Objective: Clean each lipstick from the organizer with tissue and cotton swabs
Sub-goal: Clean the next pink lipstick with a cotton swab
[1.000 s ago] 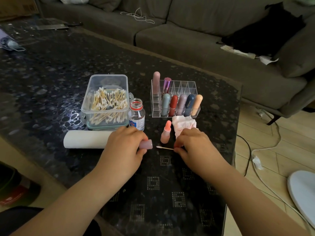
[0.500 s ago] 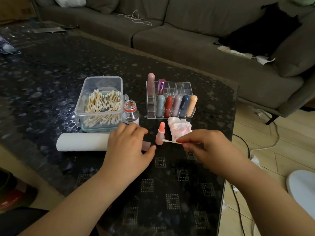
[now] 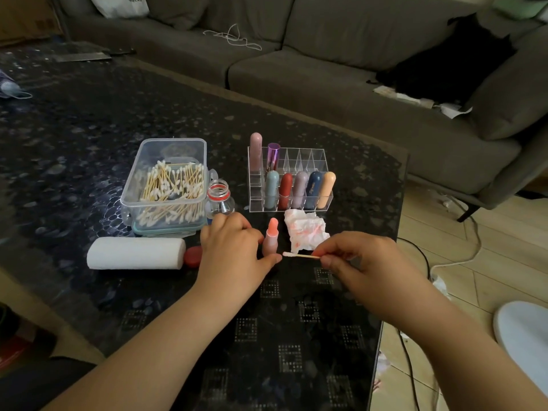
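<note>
Near the surface's right edge, an uncapped peach-pink lipstick (image 3: 271, 238) was reached for by the left hand (image 3: 234, 250), fingers loosely spread, while a wooden-stemmed cotton swab (image 3: 299, 255) was pinched in the right hand (image 3: 360, 262), apparently ready for wiping.

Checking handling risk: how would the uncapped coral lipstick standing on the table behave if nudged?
The uncapped coral lipstick stands upright, tall on a narrow base, so it would probably tip. Being round, it might then roll on the glossy dark table. Its exposed tip looks soft and could smear.

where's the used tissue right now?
Head view: the crumpled, pink-stained tissue lies on the table just in front of the clear organizer, right of the uncapped lipstick and just beyond the right hand.
</note>
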A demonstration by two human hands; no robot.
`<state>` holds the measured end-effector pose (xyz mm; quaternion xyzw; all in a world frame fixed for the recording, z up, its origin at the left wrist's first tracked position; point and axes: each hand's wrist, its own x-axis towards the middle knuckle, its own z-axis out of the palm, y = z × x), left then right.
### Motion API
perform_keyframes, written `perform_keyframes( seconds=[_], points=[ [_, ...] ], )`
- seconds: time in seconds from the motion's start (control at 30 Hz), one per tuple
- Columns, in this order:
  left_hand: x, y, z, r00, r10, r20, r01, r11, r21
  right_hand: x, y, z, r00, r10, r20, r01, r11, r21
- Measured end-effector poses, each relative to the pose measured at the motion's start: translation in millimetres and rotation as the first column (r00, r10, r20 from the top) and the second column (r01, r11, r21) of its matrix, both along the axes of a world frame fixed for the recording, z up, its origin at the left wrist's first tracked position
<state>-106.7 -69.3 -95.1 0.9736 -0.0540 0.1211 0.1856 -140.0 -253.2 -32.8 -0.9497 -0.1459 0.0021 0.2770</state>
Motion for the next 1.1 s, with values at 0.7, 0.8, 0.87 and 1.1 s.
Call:
perform_keyframes(
  seconds=[0.7, 0.8, 0.87, 1.1],
  points=[
    [-32.1, 5.8, 51.0, 0.980, -0.186, -0.075, 0.043, 0.559, -0.828, -11.8, 8.8, 27.0, 0.997, -0.050, 0.055, 0.006, 0.792, 0.611],
    [-38.3, 9.1, 56.8, 0.970, -0.229, -0.083, 0.026, 0.438, -0.899, -12.5, 12.3, 32.5, 0.991, -0.066, 0.117, -0.027, 0.755, 0.655],
    [-40.2, 11.9, 58.3, 0.966, -0.248, -0.074, 0.023, 0.365, -0.931, -11.4, 13.5, 34.1, 0.987, -0.069, 0.147, -0.047, 0.749, 0.661],
    [-41.2, 15.5, 62.6, 0.963, -0.267, -0.044, 0.034, 0.282, -0.959, -9.8, 18.4, 35.5, 0.982, -0.089, 0.164, -0.053, 0.709, 0.703]
  ],
)
